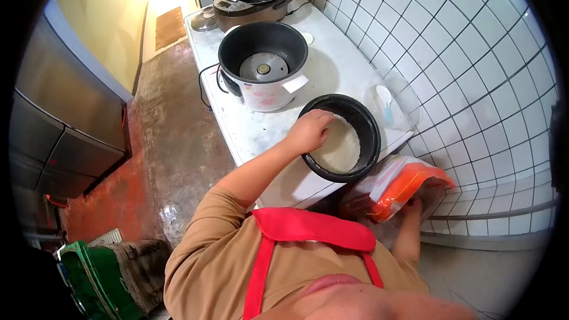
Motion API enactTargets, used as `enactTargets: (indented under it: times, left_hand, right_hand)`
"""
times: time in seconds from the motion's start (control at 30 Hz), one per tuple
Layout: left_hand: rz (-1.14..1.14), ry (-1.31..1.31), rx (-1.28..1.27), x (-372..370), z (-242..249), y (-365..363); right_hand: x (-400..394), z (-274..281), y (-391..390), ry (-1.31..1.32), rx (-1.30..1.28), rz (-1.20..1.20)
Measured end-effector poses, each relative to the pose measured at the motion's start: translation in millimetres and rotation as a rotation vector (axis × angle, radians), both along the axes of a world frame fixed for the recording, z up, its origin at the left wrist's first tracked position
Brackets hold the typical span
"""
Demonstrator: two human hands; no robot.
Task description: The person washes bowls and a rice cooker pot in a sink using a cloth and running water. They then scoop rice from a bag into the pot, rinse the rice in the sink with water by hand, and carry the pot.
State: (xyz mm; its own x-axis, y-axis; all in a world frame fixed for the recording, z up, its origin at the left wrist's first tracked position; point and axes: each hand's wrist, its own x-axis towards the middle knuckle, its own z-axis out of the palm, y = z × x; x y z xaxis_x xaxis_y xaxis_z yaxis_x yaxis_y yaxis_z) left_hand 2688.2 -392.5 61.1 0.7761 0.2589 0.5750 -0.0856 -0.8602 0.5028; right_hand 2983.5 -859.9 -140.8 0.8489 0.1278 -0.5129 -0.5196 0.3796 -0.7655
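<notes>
A black inner pot (pixel 370 120) with white rice (pixel 339 148) in it stands near the front corner of the white table. My left hand (pixel 311 130) reaches over the pot's left rim, its fingers curled down inside above the rice; it looks closed on the rim. To the right, below the table edge, hangs an orange and white plastic bag (pixel 403 186), its mouth gaping. My right hand (pixel 413 204) is at the opening of this bag, and its fingers are mostly hidden by the plastic.
Behind the pot stands a white rice cooker (pixel 267 92), lid off. A brown cooker (pixel 252 18) with a raised lid is farther back. Beside the tiled wall (pixel 450 53) lies a white scoop (pixel 385 98) in clear plastic. A green crate (pixel 92 272) is on the floor.
</notes>
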Motion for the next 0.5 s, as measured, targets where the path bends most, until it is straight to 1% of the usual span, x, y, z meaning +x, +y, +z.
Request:
enactTargets:
  times: [0.03,0.13,0.23,0.3,0.4,0.43,0.47,0.5]
  left_hand:
    - [-0.004,-0.011,0.004,-0.4,0.0,0.3]
    - [-0.007,-0.022,0.006,1.2,-4.3,1.6]
    - [-0.013,-0.001,-0.019,2.3,-3.5,1.1]
    - [-0.023,-0.003,-0.021,2.9,-4.5,2.0]
    - [-0.056,-0.039,0.004,6.0,-12.7,5.1]
    - [-0.054,-0.035,0.006,4.5,-11.2,4.0]
    - [-0.05,-0.017,-0.002,5.4,-12.5,3.5]
    - [-0.051,-0.022,0.008,7.4,-14.8,4.0]
  right_hand:
    - [-7.0,18.8,7.2,0.196,0.13,-0.155]
    - [-33.8,52.9,8.4,0.204,0.175,-0.338]
    - [-73.1,90.2,12.6,0.058,0.153,-0.273]
    - [-95.4,113.4,15.8,0.042,0.146,-0.286]
    - [-111.9,119.6,0.5,0.035,0.157,-0.353]
    - [-117.6,122.2,-8.8,0.061,0.237,-0.267]
    - [-125.8,129.2,-9.2,0.02,0.189,-0.283]
    - [-135.0,135.3,-15.8,0.023,0.212,-0.289]
